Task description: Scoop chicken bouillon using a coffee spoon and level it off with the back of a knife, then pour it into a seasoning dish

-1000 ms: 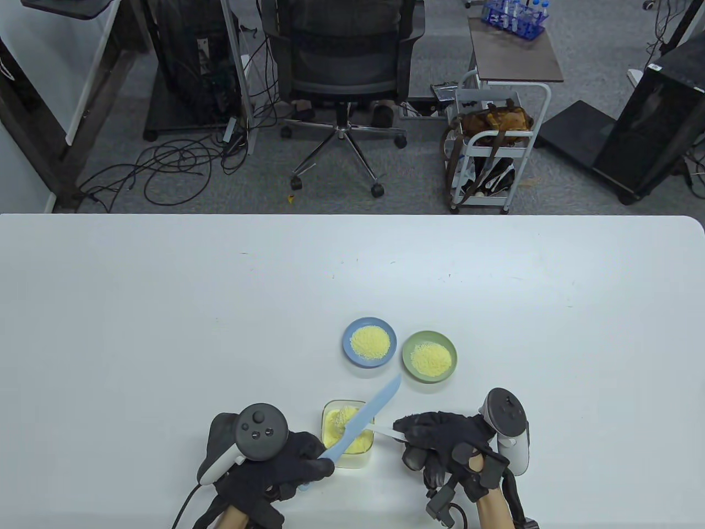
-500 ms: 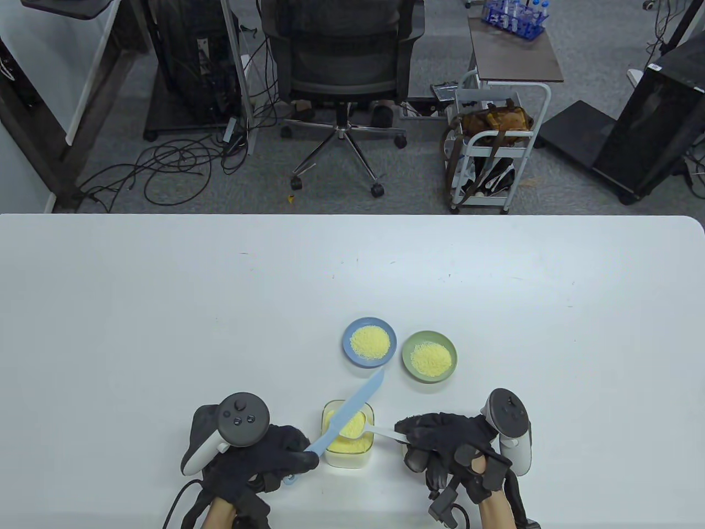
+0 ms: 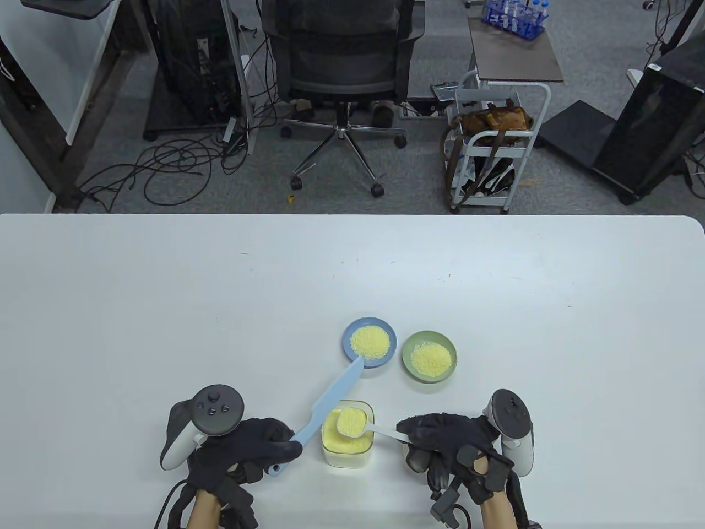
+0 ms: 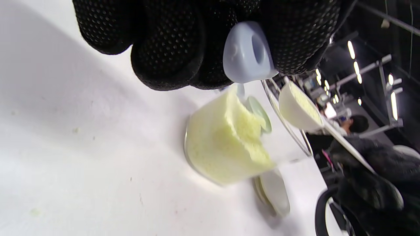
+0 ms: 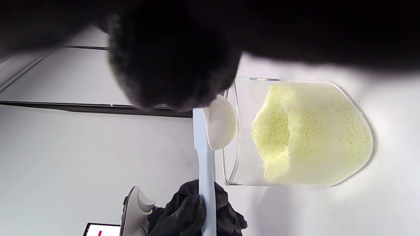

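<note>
Our right hand (image 3: 440, 441) pinches the white handle of the coffee spoon (image 3: 363, 425), its bowl filled with chicken bouillon and held over the clear container (image 3: 348, 441) near the desk's near edge. Our left hand (image 3: 248, 454) is curled around the pale blue handle of the plastic knife (image 3: 330, 399), whose blade slants away from the container with its tip over the near rim of the blue seasoning dish (image 3: 370, 341). The blade lies clear of the spoon, and the fill looks flat, so we judge the levelling done. 2 dishes sit beyond the container, the blue one and a green seasoning dish (image 3: 429, 356), both already holding bouillon. Next, we must carry the spoon level to 1 dish and tip it, keeping the knife aside.
</note>
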